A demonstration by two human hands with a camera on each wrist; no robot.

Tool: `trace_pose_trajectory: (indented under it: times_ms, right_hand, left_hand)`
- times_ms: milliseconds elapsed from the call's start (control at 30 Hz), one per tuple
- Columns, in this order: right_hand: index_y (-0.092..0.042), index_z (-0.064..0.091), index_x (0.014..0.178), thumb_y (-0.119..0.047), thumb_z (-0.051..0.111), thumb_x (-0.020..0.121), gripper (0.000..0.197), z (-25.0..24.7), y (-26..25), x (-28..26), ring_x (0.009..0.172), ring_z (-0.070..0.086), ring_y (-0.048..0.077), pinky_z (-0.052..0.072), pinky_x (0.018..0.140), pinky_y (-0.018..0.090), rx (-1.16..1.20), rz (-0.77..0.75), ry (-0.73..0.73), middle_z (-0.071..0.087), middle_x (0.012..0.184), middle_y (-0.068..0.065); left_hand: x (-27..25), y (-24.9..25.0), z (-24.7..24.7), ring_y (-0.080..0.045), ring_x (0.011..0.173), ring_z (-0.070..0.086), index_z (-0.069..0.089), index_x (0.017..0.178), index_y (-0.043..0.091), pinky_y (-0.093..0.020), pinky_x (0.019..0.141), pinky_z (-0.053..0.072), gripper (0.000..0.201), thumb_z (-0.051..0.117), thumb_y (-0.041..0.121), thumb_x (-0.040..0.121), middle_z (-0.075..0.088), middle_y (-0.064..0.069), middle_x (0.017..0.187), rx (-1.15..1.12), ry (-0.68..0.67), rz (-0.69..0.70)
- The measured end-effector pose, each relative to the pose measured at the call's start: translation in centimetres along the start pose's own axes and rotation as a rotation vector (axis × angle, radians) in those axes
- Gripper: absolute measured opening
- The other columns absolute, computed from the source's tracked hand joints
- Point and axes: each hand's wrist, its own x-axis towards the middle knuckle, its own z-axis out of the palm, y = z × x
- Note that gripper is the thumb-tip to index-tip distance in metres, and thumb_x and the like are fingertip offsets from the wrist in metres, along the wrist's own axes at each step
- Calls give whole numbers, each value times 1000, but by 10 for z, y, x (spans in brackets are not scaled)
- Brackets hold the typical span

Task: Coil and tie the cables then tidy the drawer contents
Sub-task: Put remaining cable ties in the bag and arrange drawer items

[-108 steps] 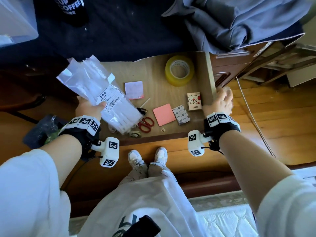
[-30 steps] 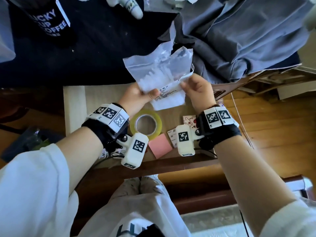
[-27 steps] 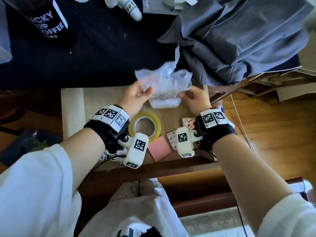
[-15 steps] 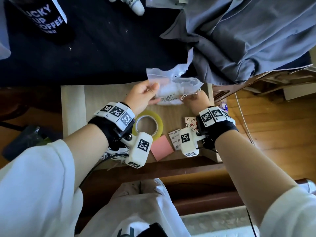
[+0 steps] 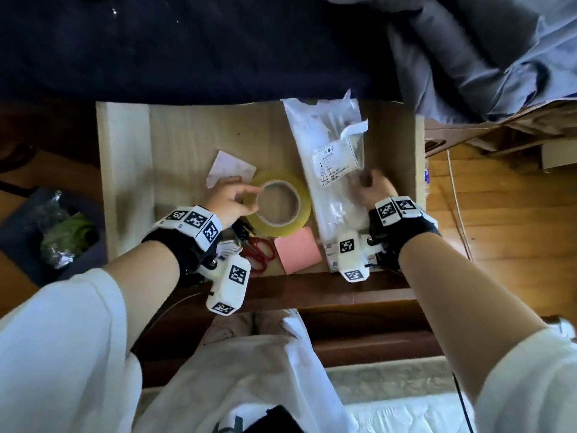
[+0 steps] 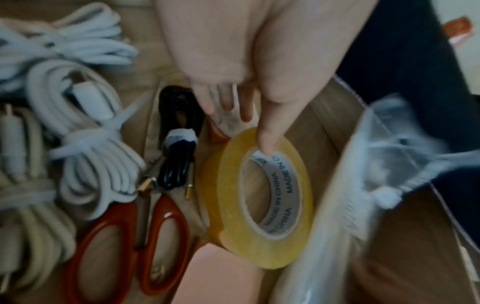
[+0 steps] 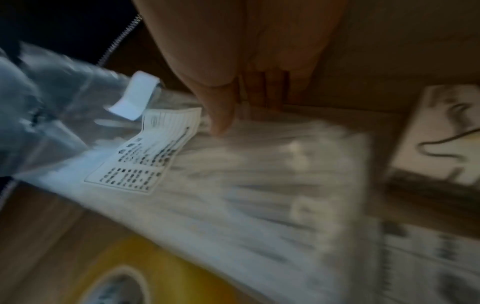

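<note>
The drawer is pulled open below me. A clear bag of white cable ties lies along its right side. My right hand holds the bag, thumb on top and fingers at its right edge. My left hand pinches the wall of the yellow tape roll, one finger inside the core. Under the left wrist lie tied coils: white cables, a beige one and a black one.
Red scissors and a pink sticky pad lie at the drawer's front. A pale note is behind the tape. A small printed box sits by the bag. A dark cloth and grey garment lie beyond the drawer.
The bag has come down from the air into the drawer's right side. My left hand let go of it and took hold of the tape roll. My right hand followed the bag down.
</note>
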Motion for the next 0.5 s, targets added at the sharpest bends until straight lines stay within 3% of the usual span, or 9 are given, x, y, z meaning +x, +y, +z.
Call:
trace_pose_trajectory:
  times_ms: [67,100,167,267,400,500]
  right_hand:
    - [-4,53,124,-13,53,90,35,4,12,-3,114,53,34,40,90,32,-150,27,-58,54,126,20]
    - [-4,51,127,-9,52,90,37,4,17,-5,118,50,34,39,94,32,-223,25,-95,51,130,20]
    - [-4,48,130,-9,53,90,41,6,24,-14,121,48,32,40,97,33,-370,13,-176,48,133,18]
    - [-8,57,117,-24,69,81,42,6,32,-25,102,60,29,52,88,39,-696,-33,-331,61,111,9]
    - [-8,61,111,-27,66,84,33,-2,28,-31,97,62,24,53,87,39,-773,-91,-403,64,99,4]
    - [-8,58,86,-20,61,89,13,-8,20,-37,89,54,20,48,81,33,-747,-118,-397,51,74,-1]
  left_hand:
    - [-4,4,1,-14,102,56,66,100,13,-14,82,38,26,67,-4,80,62,0,106,-84,96,63]
    - [-7,8,2,-6,86,58,65,91,16,-12,72,41,23,65,-5,81,63,5,89,-137,93,81]
    - [-14,18,7,3,63,58,65,86,19,-11,58,43,21,61,-2,86,64,9,73,-263,-82,38]
    - [-20,25,19,-4,60,64,65,94,13,-15,54,47,15,52,6,94,70,5,71,-417,-356,-112]
    - [-20,25,21,-5,66,67,65,95,17,-16,58,49,18,48,11,97,73,6,75,-462,-345,-132]
    - [-21,21,18,-5,67,67,65,97,19,-17,59,49,19,47,13,97,73,7,77,-499,-327,-162]
